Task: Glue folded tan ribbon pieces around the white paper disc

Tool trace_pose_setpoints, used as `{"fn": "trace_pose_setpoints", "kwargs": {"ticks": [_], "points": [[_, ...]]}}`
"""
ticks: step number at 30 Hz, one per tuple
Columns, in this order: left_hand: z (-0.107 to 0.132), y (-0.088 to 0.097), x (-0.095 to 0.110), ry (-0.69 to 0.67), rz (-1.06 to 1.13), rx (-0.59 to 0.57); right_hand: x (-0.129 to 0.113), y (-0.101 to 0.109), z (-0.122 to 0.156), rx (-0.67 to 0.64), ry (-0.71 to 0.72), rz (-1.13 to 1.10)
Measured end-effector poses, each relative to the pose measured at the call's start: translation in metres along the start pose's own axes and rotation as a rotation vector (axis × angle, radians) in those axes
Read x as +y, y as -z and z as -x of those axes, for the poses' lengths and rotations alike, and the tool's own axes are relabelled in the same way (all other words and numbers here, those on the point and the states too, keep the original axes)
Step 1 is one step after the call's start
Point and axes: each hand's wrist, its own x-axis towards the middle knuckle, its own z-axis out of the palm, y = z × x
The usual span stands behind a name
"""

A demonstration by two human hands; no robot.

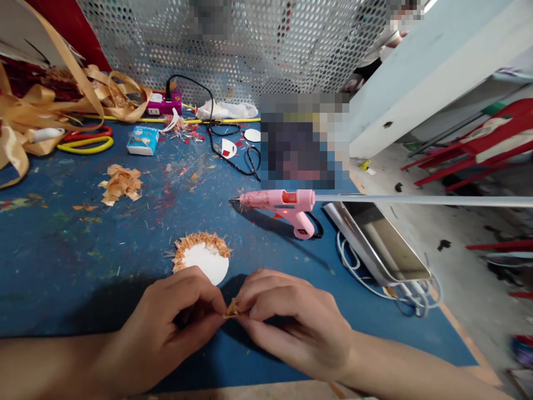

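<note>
You pinch one small tan scrap between both hands, low in the middle of the view, just above the blue table. Your left hand closes thumb and forefinger on one end; your right hand presses its thumb and fingers together on the other. The scrap looks folded, though your fingers cover most of it. It should be nearly weightless, soft and quick to crease, perhaps a little slippery if it is satin; a light grip at the folded edge suits it best, since cut edges may fray.

Just beyond your hands lies a white disc, flat, smooth and probably card, edged along part of its rim with ruffled tan pieces. It likely bends if pressed, so its bare edge seems the safer hold. Farther left, a loose heap of scraps sits crisp and crumpled, below glossy loops of ribbon. The pink glue gun is hard plastic with a tapered, dark tip.
</note>
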Motion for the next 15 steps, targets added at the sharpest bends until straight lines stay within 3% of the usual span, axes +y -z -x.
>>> {"fn": "trace_pose_setpoints", "kwargs": {"ticks": [15], "points": [[0.0012,-0.0004,-0.0018,-0.028,-0.005,-0.038,0.0036,-0.0016,0.0056,-0.045,0.037,0.008]]}}
